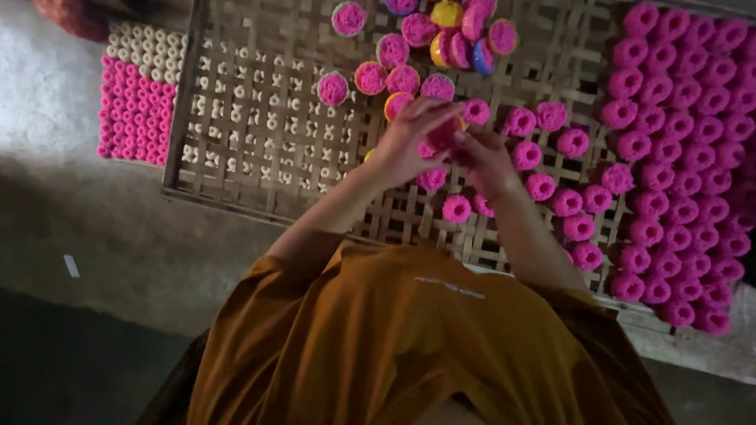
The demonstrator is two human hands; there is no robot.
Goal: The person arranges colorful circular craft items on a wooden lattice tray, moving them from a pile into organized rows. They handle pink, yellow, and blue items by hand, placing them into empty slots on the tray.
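Centrally, we see both hands meet over the woven bamboo tray [236,157]: left hand [402,145] and right hand [484,161] fingers pinch one small pink moulded piece [438,138] between them, equally near, its axis indiscernible.

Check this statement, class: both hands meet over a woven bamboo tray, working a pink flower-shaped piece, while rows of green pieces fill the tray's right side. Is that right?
Not quite. The head view shows the left hand and right hand meeting on a pink flower-shaped piece over the woven bamboo tray, but the rows of pieces on the right are pink, not green.
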